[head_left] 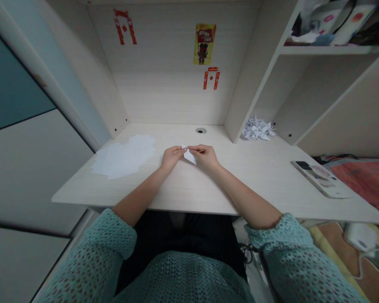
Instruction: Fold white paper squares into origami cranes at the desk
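A small folded piece of white paper [190,157] is held between my two hands, over the middle of the white desk. My left hand [172,157] pinches its left side with thumb and fingers. From the other side, my right hand [207,155] grips the paper's upper right, fingers bent. One pointed corner of the paper sticks out downward between the hands. The fingertips cover part of its upper end, so the exact fold is hard to see.
Flat white paper sheets [126,155] lie spread at the desk's left. A heap of small folded white papers [258,128] sits in the right cubby. Toward the right edge lies a phone [320,179]. A round cable hole [201,131] is near the back panel.
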A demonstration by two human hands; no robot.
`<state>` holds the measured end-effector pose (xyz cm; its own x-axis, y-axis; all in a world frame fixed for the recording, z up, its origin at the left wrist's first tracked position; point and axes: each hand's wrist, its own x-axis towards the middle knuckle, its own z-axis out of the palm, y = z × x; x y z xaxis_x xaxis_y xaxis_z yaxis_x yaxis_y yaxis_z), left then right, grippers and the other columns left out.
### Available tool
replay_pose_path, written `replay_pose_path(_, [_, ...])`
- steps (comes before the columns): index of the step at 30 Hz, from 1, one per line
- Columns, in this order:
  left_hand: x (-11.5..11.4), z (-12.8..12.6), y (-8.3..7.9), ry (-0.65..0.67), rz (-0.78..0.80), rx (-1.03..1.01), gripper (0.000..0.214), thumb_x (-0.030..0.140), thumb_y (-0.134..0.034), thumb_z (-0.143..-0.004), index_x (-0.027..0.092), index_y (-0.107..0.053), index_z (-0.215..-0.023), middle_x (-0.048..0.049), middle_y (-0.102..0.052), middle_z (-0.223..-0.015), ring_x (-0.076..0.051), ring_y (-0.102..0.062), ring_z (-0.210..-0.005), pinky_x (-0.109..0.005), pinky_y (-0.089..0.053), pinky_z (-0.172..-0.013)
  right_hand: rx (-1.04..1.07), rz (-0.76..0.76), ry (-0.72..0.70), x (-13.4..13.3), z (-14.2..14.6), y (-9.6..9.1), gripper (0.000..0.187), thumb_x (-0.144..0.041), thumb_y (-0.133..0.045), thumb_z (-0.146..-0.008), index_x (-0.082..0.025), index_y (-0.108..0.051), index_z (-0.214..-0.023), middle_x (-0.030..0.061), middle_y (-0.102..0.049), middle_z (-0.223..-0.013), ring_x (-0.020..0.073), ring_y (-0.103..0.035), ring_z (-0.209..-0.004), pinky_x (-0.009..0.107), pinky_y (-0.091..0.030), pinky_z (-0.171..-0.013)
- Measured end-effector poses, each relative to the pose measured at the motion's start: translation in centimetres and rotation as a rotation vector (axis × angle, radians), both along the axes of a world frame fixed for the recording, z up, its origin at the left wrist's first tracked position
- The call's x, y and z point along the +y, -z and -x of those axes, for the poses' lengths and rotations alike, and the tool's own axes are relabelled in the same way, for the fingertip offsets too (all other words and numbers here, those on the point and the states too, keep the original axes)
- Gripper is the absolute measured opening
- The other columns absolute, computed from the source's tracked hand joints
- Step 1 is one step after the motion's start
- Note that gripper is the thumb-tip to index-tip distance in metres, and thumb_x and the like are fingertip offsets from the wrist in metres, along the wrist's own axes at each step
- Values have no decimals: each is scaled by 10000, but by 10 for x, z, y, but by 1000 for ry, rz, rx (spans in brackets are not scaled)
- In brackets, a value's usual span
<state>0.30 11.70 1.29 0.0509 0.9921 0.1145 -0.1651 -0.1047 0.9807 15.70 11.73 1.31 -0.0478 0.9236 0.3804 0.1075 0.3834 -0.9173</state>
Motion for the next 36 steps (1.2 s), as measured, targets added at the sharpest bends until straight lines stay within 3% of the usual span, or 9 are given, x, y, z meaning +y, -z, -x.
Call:
replay_pose_path(6, [0, 0, 0, -15, 5, 3, 333, 407, -742, -587, 127, -682, -756, -66, -680, -730, -160, -616, -677, -312, -476, -715, -30, -2, -32, -1, -1, -1, 253, -318, -657, -682, -160, -736, -863, 83, -716, -827, 168, -618, -676, 272, -453, -613])
replay_pose_path(11, [-5, 0, -5, -89, -29, 90, 307, 427, -714, -618, 140, -697, -728, -46, -674, -699, -140, -580, -652, -252, -439, -630, 29, 61, -64, -2, 1, 2, 392, -370, -698, -642, -139, -708, -958, 78, -715, -781, 163, -615, -656, 268, -452, -614])
replay_pose_path(18, [-10, -1, -10, -117, -117, 188, 207, 355, -679, -669, 160, -724, -721, -46, -691, -734, -157, -583, -702, -249, -423, -632, 2, 161, -70, 3, 0, 9, 338, -439, -729, -581, -136, -725, -730, 75, -710, -748, 161, -594, -629, 276, -431, -614])
replay_pose_path(28, [-11, -3, -15, -135, -196, 173, 250, 408, -704, -647, 159, -702, -669, -30, -671, -698, -150, -569, -668, -259, -429, -651, -148, 66, -144, -5, 4, 6, 384, -517, -628, -675, -141, -682, -732, 27, -645, -672, 115, -509, -565, 236, -369, -557])
replay_pose_path(36, [-9, -4, -10, -124, -197, 136, 219, 382, -703, -651, 166, -707, -687, -38, -690, -743, -173, -595, -744, -286, -441, -723, -245, 96, -102, -6, 4, 9, 484, -611, -620, -630, -130, -646, -589, -12, -501, -495, 90, -383, -467, 231, -256, -454])
